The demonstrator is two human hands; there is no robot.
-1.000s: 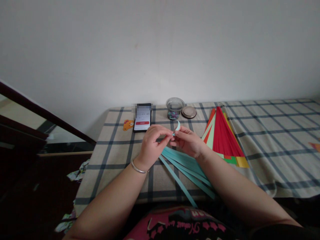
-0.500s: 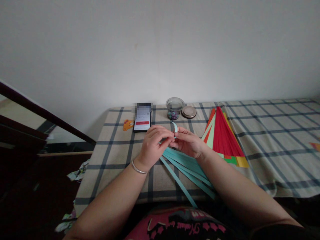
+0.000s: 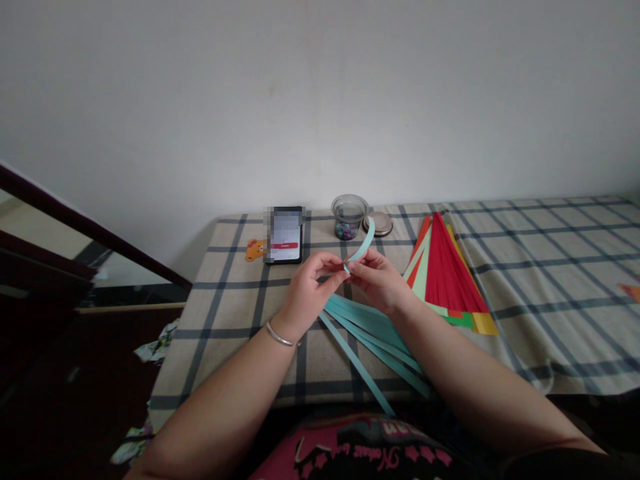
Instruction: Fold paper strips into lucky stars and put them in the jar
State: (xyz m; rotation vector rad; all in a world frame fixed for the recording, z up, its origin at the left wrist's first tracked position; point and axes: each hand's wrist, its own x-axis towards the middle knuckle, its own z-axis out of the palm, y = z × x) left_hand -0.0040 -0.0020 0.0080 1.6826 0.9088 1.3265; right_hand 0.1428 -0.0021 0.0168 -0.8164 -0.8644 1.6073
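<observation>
A light-blue paper strip (image 3: pixel 367 244) curves up from between my two hands, its free end arching toward the jar lid. My left hand (image 3: pixel 320 279) pinches the folded end of the strip between thumb and fingers. From the other side my right hand (image 3: pixel 376 277) grips the same strip, thumb on top. Where the fingertips meet, the exact fold is too small to make out. Below the hands, several loose light-blue paper strips (image 3: pixel 370 327) lie fanned on the checked cloth, partly under my right forearm.
A phone (image 3: pixel 286 237) rests beside an orange bear sticker (image 3: pixel 255 250) at the back left. Behind the hands stand a clear plastic tub (image 3: pixel 349 217) holding small dark pieces and a round lid (image 3: pixel 379 224). Red paper strips (image 3: pixel 447 273) lie right, with other colours, on the checked tablecloth (image 3: pixel 540 267).
The strip's free end now sticks out much longer, swung up and to the right. My fingertips have spread slightly and the left hand has turned, showing the folded end.
</observation>
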